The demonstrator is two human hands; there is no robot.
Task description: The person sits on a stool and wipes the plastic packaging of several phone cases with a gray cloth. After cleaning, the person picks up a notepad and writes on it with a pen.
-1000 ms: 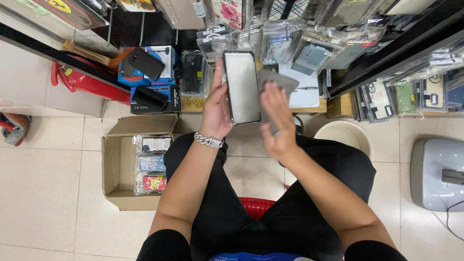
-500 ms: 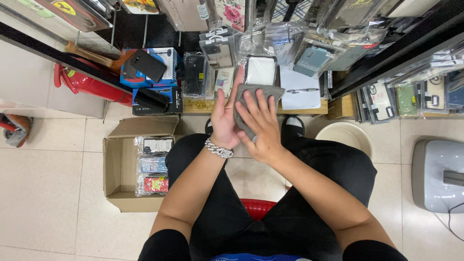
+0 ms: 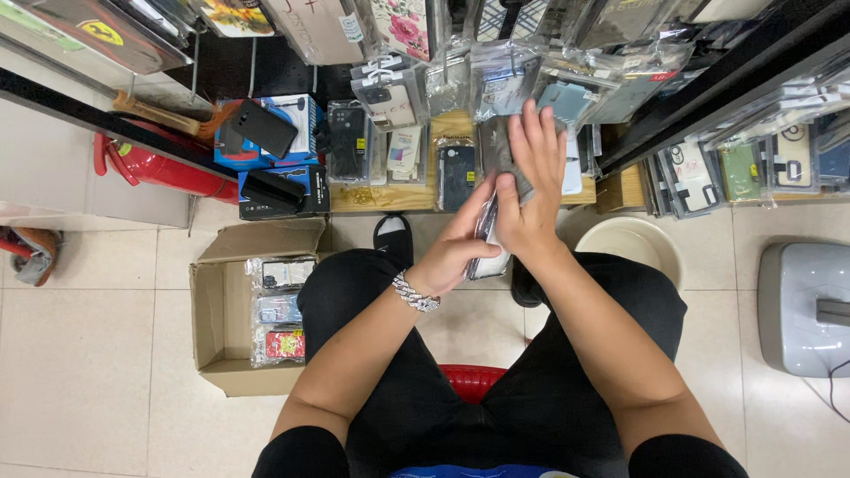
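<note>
So the left hand [image 3: 460, 248] is gripping a flat phone case in a clear glossy plastic sleeve [image 3: 490, 237] by its lower edge, fingers curled and pinching it, while the right hand [image 3: 529, 199] is pressing a grey cloth [image 3: 496, 150] flat against it, fingers stretched out together. It's being held above the lap, by the wooden shelf [image 3: 398, 196]. Looks light, stiff-ish and slippery, so edges seem safest.
</note>
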